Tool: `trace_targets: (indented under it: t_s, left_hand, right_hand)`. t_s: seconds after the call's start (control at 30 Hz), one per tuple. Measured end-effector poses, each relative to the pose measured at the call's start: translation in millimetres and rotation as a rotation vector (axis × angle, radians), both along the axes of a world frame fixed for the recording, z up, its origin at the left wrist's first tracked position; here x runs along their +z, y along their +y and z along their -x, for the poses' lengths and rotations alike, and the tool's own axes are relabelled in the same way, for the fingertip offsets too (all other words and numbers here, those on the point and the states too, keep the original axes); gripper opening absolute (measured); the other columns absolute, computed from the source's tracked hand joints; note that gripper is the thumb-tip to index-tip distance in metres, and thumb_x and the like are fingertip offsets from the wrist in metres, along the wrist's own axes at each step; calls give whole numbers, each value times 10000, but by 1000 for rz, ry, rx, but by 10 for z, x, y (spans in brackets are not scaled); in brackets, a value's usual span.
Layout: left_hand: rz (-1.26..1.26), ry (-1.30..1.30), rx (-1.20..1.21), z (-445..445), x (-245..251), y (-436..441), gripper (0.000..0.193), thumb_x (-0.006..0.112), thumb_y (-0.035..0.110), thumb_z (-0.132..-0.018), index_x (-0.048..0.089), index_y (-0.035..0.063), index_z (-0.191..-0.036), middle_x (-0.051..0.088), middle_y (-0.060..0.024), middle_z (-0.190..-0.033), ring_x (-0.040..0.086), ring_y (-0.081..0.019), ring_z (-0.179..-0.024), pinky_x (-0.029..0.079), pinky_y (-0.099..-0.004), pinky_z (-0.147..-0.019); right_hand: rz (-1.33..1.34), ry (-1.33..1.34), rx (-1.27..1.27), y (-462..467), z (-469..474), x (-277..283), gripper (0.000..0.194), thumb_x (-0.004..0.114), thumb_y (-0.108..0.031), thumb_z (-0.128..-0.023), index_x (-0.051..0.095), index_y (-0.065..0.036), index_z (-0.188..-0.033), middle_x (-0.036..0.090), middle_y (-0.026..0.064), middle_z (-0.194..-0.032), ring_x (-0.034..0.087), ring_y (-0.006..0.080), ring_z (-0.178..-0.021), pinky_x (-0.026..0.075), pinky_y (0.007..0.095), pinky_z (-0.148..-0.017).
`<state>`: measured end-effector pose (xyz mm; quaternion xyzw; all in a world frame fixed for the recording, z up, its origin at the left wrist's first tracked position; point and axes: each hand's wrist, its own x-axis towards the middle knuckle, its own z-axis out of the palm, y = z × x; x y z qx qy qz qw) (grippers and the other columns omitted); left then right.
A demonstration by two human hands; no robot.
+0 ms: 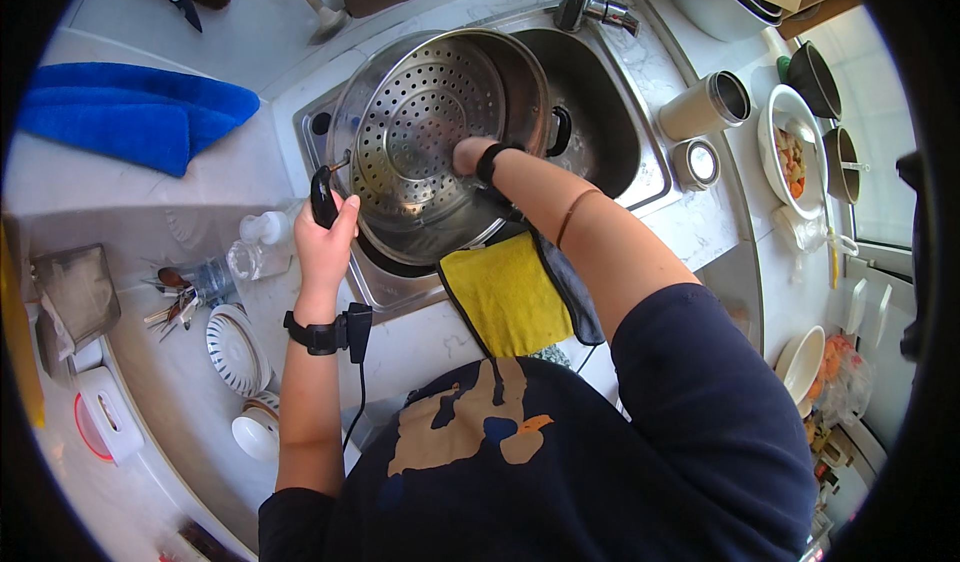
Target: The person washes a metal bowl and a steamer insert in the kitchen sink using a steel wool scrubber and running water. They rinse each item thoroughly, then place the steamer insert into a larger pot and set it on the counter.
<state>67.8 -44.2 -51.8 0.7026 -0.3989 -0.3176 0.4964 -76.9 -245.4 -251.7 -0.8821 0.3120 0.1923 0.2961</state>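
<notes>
A large stainless-steel steamer pot (420,239) with a perforated steamer insert (427,126) stands tilted over the double sink (660,194). My left hand (327,235) is closed around the pot's black side handle (323,198), at the left rim. The other black handle (559,131) is on the right, over the sink basin. My right hand (472,158) reaches inside the pot, near the holes of the insert; its fingers are hidden, so what it holds cannot be told. A yellow and grey cloth (506,295) hangs over the counter's front edge, below the pot.
The faucet (574,6) rises behind the sink. A blue towel (142,115) lies at the left. A cream flask (705,105) and a lidded jar (696,164) stand right of the sink. A pump bottle (262,250) is near my left hand. Farther right is a white bowl of food (772,119).
</notes>
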Motion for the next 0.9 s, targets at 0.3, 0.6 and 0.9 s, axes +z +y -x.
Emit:
trace_targets:
  t_s: [0.3, 0.6, 0.9]
  left_hand:
    - [-11, -31, 7, -88, -14, 43, 243, 647, 101, -850, 472, 86, -682, 476, 29, -539, 435, -57, -466, 364, -227, -469]
    - [-10, 67, -8, -125, -54, 39, 256, 611, 88, -878, 430, 106, -697, 408, 44, -512, 364, -49, -413, 370, -229, -459]
    - [-24, 46, 12, -133, -69, 41, 247, 641, 89, -849, 467, 80, -674, 484, 20, -539, 468, -76, -466, 379, -233, -462]
  right_hand:
    - [-1137, -529, -492, 484, -800, 1226, 235, 450, -112, -902, 601, 54, -973, 661, 177, -851, 665, 319, -711, 556, 429, -586]
    - [-1078, -1330, -1758, -864, -111, 751, 267, 424, -160, -926, 594, -3, -1060, 649, 147, -963, 630, 300, -796, 531, 386, -660]
    - [187, -985, -442, -186, -574, 1288, 434, 782, -259, -648, 645, -53, -1004, 653, 175, -992, 618, 358, -921, 495, 421, -819]
